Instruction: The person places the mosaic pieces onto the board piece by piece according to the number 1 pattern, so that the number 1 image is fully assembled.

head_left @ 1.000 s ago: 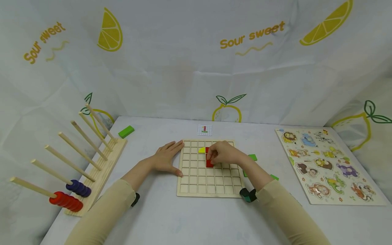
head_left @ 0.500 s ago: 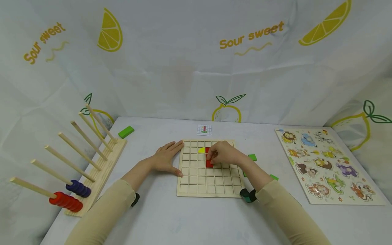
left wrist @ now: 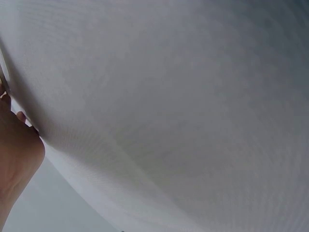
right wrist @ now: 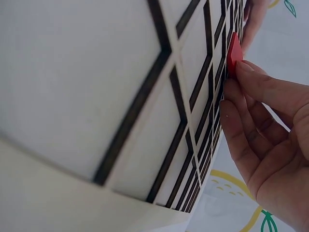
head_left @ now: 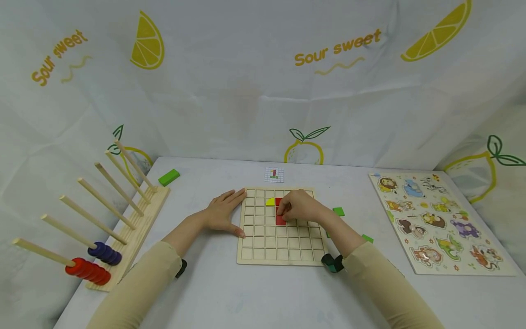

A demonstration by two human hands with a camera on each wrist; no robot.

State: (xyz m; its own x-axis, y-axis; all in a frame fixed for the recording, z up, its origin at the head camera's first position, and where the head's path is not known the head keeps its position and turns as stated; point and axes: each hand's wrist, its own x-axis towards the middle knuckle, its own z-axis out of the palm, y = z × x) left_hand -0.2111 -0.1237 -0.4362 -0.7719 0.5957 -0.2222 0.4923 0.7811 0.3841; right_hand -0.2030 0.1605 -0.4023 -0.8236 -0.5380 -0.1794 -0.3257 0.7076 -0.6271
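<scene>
Head view: right hand (head_left: pixel 302 206) pinches red piece (head_left: pixel 281 220) into grid board (head_left: pixel 255 246), while flat, relaxed left hand (head_left: pixel 223 211) steadies the board's left edge, yellow piece (head_left: pixel 270 201) just beyond the pinch.

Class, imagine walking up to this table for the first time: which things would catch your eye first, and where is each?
In the middle lies a wooden grid board, where the right hand pinches a red piece beside a yellow piece; the left hand rests flat at the board's left edge. A peg rack with red and purple rings stands far left, an animal puzzle far right.
</scene>
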